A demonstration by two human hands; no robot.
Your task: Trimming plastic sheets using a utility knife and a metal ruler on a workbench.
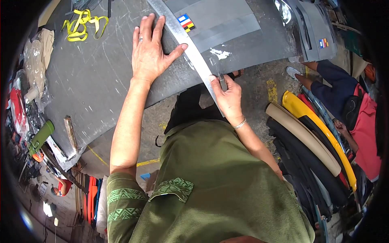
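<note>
A long metal ruler (195, 54) lies slantwise across the dark grey worktable (97, 69), its near end past the front edge. My left hand (152, 56) rests flat with fingers spread, thumb and index fingertip at the ruler's left side. Beside the ruler's near end, my right hand (227, 95) is closed in a pinch. A small dark thing (222, 82) shows between its thumb and index finger; I cannot make out its kind. The right thumb overlaps the ruler's edge. Right of the ruler lies a grey material piece (227, 24) with a colourful flag-like patch (186, 23).
A tangled yellow strap (83, 26) lies at the table's far left. A grey bag-like piece (314, 32) is at the far right. Rolls of material, one yellow (320, 133) and one beige (304, 137), stand to my right. Another person (344, 93) is beyond them. Plastic-wrapped items (36, 69) crowd the left.
</note>
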